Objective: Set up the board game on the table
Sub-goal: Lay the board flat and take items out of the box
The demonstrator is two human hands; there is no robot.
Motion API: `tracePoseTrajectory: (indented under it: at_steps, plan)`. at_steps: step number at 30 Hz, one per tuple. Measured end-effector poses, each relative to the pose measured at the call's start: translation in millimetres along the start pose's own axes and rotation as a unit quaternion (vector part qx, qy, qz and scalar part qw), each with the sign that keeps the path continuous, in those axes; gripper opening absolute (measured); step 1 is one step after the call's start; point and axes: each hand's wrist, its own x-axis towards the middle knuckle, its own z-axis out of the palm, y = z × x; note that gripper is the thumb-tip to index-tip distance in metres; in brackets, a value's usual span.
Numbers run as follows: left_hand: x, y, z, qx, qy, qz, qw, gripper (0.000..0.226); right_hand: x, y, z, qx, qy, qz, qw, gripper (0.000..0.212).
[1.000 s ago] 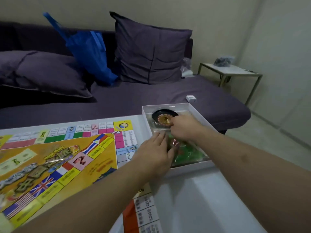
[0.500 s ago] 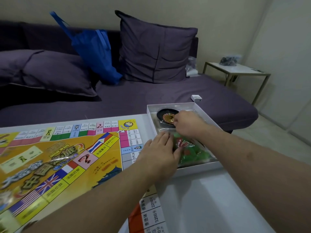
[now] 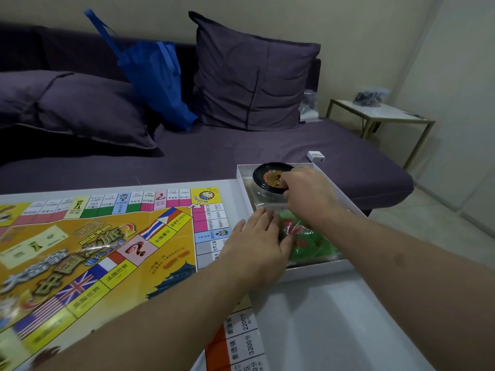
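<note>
A colourful game board (image 3: 88, 253) lies unfolded on the white table (image 3: 334, 325). To its right stands the open white game box (image 3: 316, 271). At the box's far end sits a small black roulette wheel (image 3: 263, 175); my right hand (image 3: 308, 194) has its fingers curled round the wheel's near right edge. A clear bag of green and red pieces (image 3: 308, 239) lies in the box's near half. My left hand (image 3: 257, 247) rests flat, fingers straight, over the box's left wall and the bag's edge.
A dark purple sofa (image 3: 241, 156) with cushions and a blue bag (image 3: 155, 76) runs behind the table. A small white box (image 3: 316, 156) lies on the sofa seat. A side table (image 3: 380, 116) stands at the right by the wall.
My right hand has moved from the middle of the box to its far end and taken hold of the roulette wheel. My left hand has stayed on the box's left side.
</note>
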Motion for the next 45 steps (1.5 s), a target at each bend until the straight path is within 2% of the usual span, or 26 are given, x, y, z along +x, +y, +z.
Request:
tracePoseTrajectory:
  at_steps: [4, 8, 12, 14, 15, 19, 24, 27, 33, 41, 45]
  plan:
    - [-8, 2, -15, -0.037, 0.009, 0.015, 0.999, 0.061, -14, 2, -12, -0.007, 0.061, -0.040, 0.997, 0.017]
    - [-36, 8, -40, -0.196, 0.059, -0.046, 0.978, 0.045, -40, -2, -34, 0.032, 0.092, -0.091, 0.991, 0.020]
    - [-71, 11, -59, -0.323, 0.089, -0.146, 0.931, 0.064, -85, -19, -71, 0.051, 0.092, -0.125, 0.987, 0.018]
    - [-87, 15, -69, -0.393, 0.094, -0.170, 0.899, 0.074, -108, -24, -85, 0.057, 0.079, -0.131, 0.987, 0.024]
    - [-94, 18, -72, -0.403, 0.097, -0.171, 0.894, 0.075, -121, -26, -92, 0.061, 0.071, -0.135, 0.986, 0.025]
    - [-129, 48, -73, -0.369, 0.092, -0.163, 0.911, 0.061, -180, -31, -117, 0.076, 0.052, -0.136, 0.986, 0.023]
    - [-156, 85, -50, -0.338, 0.051, -0.155, 0.927, 0.055, -242, -11, -126, 0.064, -0.001, -0.126, 0.990, 0.026]
    - [-155, 101, -36, -0.343, 0.012, -0.143, 0.928, 0.060, -263, 10, -121, 0.045, -0.020, -0.121, 0.991, 0.027]
    - [-136, 129, -14, -0.313, -0.054, -0.137, 0.938, 0.050, -282, 50, -102, 0.034, -0.042, -0.101, 0.993, 0.029]
    - [-123, 139, 0, -0.276, -0.040, -0.122, 0.952, 0.054, -291, 72, -87, 0.053, -0.058, -0.089, 0.993, 0.029]
    - [-124, 134, 0, -0.288, -0.020, -0.137, 0.947, 0.048, -284, 66, -102, 0.093, -0.095, -0.035, 0.990, 0.023]
